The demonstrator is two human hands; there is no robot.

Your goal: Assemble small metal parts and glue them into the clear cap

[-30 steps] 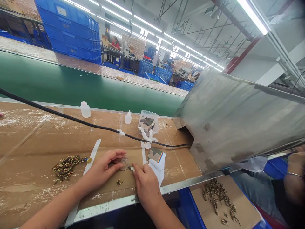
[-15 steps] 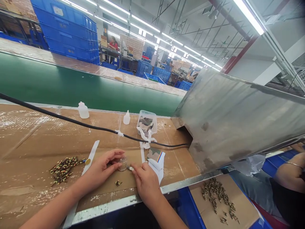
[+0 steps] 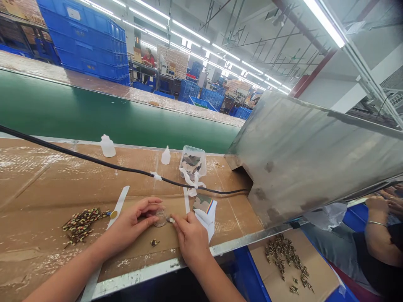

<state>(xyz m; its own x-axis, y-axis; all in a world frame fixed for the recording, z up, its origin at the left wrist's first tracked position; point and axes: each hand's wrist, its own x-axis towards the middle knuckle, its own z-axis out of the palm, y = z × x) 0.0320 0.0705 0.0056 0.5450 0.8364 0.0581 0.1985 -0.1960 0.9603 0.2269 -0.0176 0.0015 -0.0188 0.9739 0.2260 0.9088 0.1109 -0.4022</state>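
My left hand is closed round the left side of a small clear round container on the cardboard-covered bench. My right hand pinches a small item with a whitish end just right of the container; its kind is too small to make out. In front of the container lies a single small black-and-yellow part. A pile of similar banded parts sits left of my left hand, beside a yellow disc. A camouflage sticker sheet with white backing lies beyond my right hand.
A black cable crosses the bench to a metal housing. Behind it stand two white bottles and a clear tub of camouflage pieces. A green conveyor runs beyond. At right, a co-worker's arm is near a part-strewn cardboard.
My hands, the container and the small item keep nearly the same places; the view has shifted slightly. At the right, the co-worker's hands have come into view.
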